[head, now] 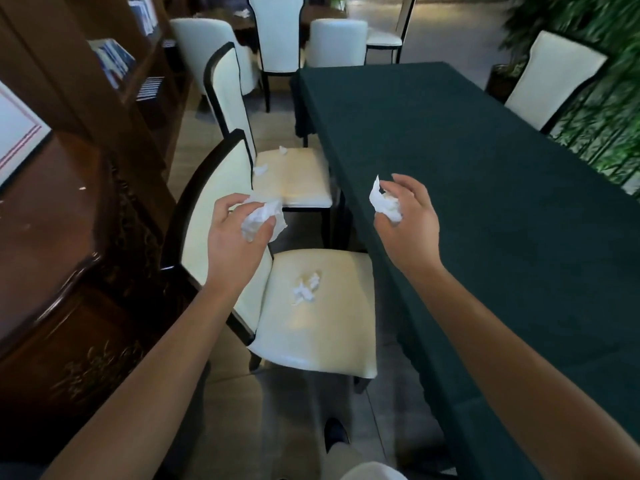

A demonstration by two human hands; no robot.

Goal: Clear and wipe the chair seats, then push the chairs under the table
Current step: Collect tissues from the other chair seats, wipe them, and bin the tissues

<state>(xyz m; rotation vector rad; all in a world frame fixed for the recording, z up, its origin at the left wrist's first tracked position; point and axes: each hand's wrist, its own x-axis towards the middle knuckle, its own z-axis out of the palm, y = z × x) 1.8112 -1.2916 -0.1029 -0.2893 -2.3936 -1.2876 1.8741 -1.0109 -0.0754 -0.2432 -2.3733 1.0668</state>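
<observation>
Two cream chairs with dark frames stand pulled out along the left side of the dark green table (467, 174). On the near chair seat (332, 334) lies a crumpled white tissue (306, 287). Two small tissue scraps (260, 169) lie on the far chair seat (298, 181). My left hand (232, 233) grips a crumpled tissue wad (263, 218) above the near chair's backrest. Over the table's left edge, my right hand (408, 223) pinches another white tissue wad (386, 202).
A carved dark wooden cabinet (69, 258) and shelves with booklets run along the left, close behind the chairs. More white chairs stand at the far end and at the table's right side (550, 81). Green plants fill the right. My shoe (336, 434) is on the tiled floor.
</observation>
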